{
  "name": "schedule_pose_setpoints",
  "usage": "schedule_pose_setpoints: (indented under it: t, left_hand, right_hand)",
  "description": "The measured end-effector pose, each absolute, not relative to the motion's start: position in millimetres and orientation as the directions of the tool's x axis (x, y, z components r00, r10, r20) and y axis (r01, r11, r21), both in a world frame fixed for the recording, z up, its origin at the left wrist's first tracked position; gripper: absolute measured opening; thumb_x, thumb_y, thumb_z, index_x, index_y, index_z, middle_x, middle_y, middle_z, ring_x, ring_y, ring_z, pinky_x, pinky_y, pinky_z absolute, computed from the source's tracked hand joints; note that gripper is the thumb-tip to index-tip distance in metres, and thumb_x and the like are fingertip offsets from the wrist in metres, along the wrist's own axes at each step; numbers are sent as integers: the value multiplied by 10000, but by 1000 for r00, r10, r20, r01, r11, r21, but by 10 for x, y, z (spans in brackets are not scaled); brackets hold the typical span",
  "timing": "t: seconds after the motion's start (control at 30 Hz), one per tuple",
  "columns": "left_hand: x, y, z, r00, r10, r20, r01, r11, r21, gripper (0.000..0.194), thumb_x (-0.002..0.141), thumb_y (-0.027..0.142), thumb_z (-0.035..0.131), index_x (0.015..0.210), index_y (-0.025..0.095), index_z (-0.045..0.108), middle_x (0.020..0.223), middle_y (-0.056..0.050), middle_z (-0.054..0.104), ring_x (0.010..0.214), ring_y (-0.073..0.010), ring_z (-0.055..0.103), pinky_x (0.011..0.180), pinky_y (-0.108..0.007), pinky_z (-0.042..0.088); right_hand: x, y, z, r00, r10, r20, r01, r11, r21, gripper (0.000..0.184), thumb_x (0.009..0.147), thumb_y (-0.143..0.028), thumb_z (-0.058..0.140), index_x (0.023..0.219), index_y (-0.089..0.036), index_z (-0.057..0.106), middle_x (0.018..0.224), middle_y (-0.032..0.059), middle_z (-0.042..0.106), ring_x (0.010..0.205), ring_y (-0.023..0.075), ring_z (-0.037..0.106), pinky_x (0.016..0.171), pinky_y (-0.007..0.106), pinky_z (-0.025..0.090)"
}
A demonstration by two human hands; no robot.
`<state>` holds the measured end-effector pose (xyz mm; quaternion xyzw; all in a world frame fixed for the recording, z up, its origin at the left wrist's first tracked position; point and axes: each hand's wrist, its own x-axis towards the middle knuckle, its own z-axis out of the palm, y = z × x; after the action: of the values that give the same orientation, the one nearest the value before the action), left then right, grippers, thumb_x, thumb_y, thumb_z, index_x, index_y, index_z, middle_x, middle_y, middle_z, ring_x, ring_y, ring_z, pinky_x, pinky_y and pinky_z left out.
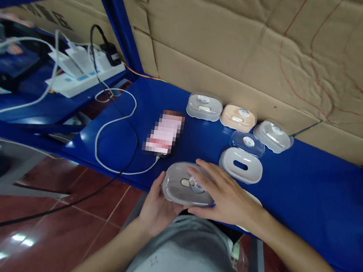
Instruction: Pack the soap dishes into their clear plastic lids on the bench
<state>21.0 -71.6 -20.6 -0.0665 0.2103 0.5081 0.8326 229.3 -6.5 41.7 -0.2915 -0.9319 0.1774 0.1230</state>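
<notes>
A grey oval soap box with a clear lid (179, 184) rests at the near edge of the blue shelf (311, 195). My left hand (156, 209) cups it from below and the left, fingers wrapped round its rim. My right hand (223, 196) lies on top of the lid, fingers stretched flat across it. Just behind sits a white oval base with a slot (241, 164) and a loose clear lid (247, 143).
Three more closed boxes stand along the cardboard wall: grey (204, 106), peach (238, 117), grey (273, 136). A phone (164, 133) lies charging on a white cable (112, 144). A power strip with plugs (82, 70) sits at left. Red tiled floor lies below.
</notes>
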Motion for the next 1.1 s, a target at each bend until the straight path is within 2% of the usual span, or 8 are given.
schedule_pose_setpoints:
  t: [0.37, 0.53, 0.63, 0.7, 0.83, 0.93, 1.03, 1.1]
  left_hand:
    - [217, -716, -204, 399, 815, -419, -868, 483, 113, 557, 1097, 560, 411, 1275, 172, 770, 1260, -102, 808, 1368, -311, 649, 1244, -465, 387]
    - [219, -714, -204, 385, 828, -407, -877, 466, 119, 543, 1099, 560, 419, 1289, 178, 756, 1217, -90, 822, 1247, -287, 719, 1214, -458, 426]
    - [213, -711, -211, 386, 842, -377, -886, 452, 103, 545, 1102, 575, 414, 1317, 195, 740, 1281, -87, 802, 1202, -270, 736, 1163, -452, 477]
    - [217, -705, -209, 381, 851, -362, -888, 446, 112, 556, 1097, 599, 412, 1381, 220, 704, 1358, -88, 769, 1258, -279, 707, 1158, -468, 479]
    - [257, -686, -182, 321, 873, -366, -875, 421, 237, 666, 1068, 653, 442, 1592, 248, 509, 1477, -128, 687, 1466, -305, 550, 1261, -515, 355]
    - [290, -688, -165, 297, 883, -362, -842, 421, 338, 724, 1055, 656, 472, 1658, 263, 397, 1561, -152, 616, 1543, -303, 467, 1307, -531, 268]
    - [298, -703, -176, 307, 891, -334, -812, 428, 396, 674, 1065, 597, 495, 1647, 266, 415, 1608, -151, 572, 1567, -303, 436, 1317, -540, 248]
    - [288, -712, -197, 311, 898, -312, -794, 426, 434, 618, 1064, 554, 523, 1604, 256, 484, 1606, -149, 576, 1571, -312, 428, 1317, -547, 254]
  right_hand:
    - [2253, -131, 294, -792, 603, 98, 519, 749, -412, 843, 1012, -503, 671, 1680, -178, 272, 1717, 234, 333, 1571, 409, 378, 1235, 611, 444]
    - [2245, -96, 278, -785, 615, 79, 516, 719, -465, 906, 958, -478, 755, 1676, -206, 274, 1714, 217, 334, 1577, 382, 370, 1239, 587, 449]
    - [2239, -48, 296, -793, 606, 61, 509, 715, -480, 945, 926, -454, 799, 1680, -243, 270, 1715, 194, 338, 1565, 365, 393, 1237, 577, 452]
    - [2240, 33, 303, -801, 595, 62, 495, 718, -490, 971, 894, -440, 833, 1677, -269, 285, 1708, 182, 353, 1551, 362, 415, 1230, 571, 460]
    - [2260, 434, 248, -776, 620, 119, 512, 728, -455, 977, 893, -420, 830, 1689, -302, 275, 1699, 181, 357, 1539, 381, 428, 1217, 598, 456]
    - [2268, 895, 149, -733, 664, 151, 568, 719, -401, 991, 871, -403, 850, 1684, -242, 307, 1685, 221, 361, 1556, 411, 395, 1250, 621, 399]
    - [2234, 1282, 61, -728, 674, 122, 600, 713, -363, 1011, 847, -365, 868, 1682, -233, 314, 1695, 220, 361, 1574, 412, 376, 1266, 620, 373]
    - [2204, 1406, 53, -744, 660, 103, 604, 730, -321, 1041, 848, -418, 868, 1695, -259, 284, 1724, 204, 335, 1604, 428, 320, 1284, 661, 309]
